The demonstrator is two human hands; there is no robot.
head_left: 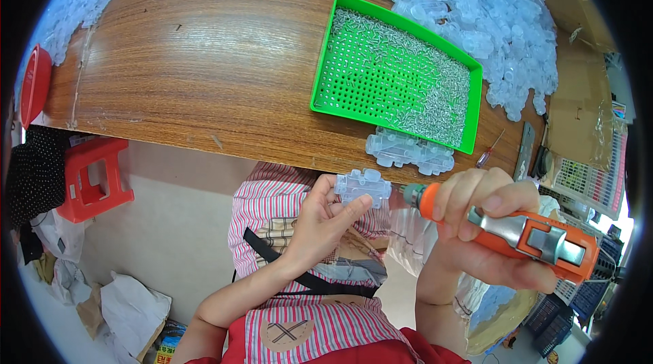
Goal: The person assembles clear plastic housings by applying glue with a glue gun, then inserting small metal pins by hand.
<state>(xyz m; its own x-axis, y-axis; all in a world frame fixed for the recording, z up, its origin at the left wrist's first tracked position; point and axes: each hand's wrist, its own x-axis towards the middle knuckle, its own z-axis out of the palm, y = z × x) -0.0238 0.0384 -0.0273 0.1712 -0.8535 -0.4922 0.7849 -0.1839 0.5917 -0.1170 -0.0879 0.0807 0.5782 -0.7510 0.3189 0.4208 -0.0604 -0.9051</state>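
Observation:
Between the thumb and fingers of my left hand (318, 224) is a small translucent plastic housing (360, 186), held above my lap just off the table's front edge. My right hand (488, 197) is wrapped round an orange electric screwdriver (541, 241) with a silver lever along its side. Its green-grey nose points left at the housing's right side. Whether the bit touches the housing, I cannot tell. Just beyond, a bright green perforated tray (371, 118) contains many small silver screws (445, 102). More translucent plastic housings (408, 151) lie against the tray's near side.
Heaps of translucent plastic parts (469, 10) cover the back right and far left of the wooden table (204, 58). A hand screwdriver (486, 154) lies right of the tray. Red bowl (35, 85) at the left edge; red stool (95, 180) below. A lined container (503, 323) stands lower right.

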